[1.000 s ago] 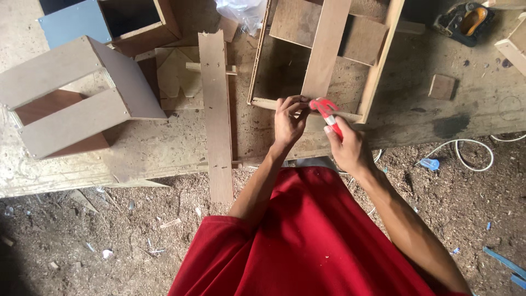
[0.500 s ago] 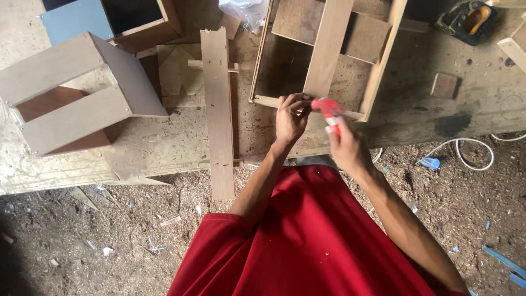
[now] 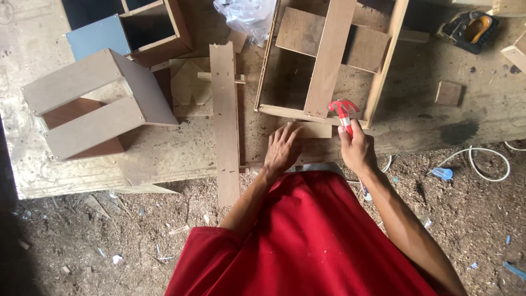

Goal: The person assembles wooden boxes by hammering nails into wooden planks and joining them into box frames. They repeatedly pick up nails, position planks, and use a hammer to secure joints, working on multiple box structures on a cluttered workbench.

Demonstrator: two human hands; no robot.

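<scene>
Upper left of the frame there's a slatted wooden box [image 3: 93,104] lying on its side, then a long plank [image 3: 226,120] running down the middle of the workbench [image 3: 482,118]. Left hand [image 3: 283,148] is spread flat, palm down, on a small wood block [image 3: 313,130] at centre. Just right of it, the right hand [image 3: 357,149] is wrapped around a red claw hammer [image 3: 343,112] – head up, at the wooden frame's [image 3: 383,71] lower edge.

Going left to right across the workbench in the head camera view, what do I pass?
Open-sided board box → long upright plank → left hand flat on a small board → right hand gripping a red-headed hammer → small square wood block → orange-and-black power tool.
</scene>
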